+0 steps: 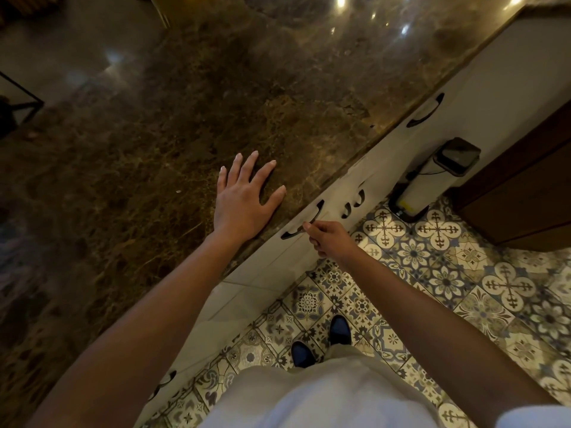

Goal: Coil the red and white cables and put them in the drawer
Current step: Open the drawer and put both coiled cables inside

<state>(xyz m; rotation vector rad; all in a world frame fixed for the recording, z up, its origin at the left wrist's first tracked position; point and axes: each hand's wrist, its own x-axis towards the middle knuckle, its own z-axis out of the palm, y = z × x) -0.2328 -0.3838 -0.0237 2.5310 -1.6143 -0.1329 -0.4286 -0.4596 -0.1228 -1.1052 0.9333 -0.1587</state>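
Observation:
My left hand (244, 196) lies flat, fingers spread, on the dark brown marble counter (185, 112) near its front edge. Below that edge is a white drawer front (332, 193) with a black curved handle (304, 219). My right hand (329, 239) sits at this handle, its fingertips touching the handle's near part; the fingers are curled and I cannot tell whether they grip it. The drawer looks closed. No red or white cable shows anywhere in view.
More black handles (426, 111) run along the white cabinet fronts. A white pedal bin with a dark lid (432, 180) stands on the patterned tile floor (463, 288) to the right, beside a brown wooden cabinet (525, 196). My feet (321, 341) stand close to the cabinet.

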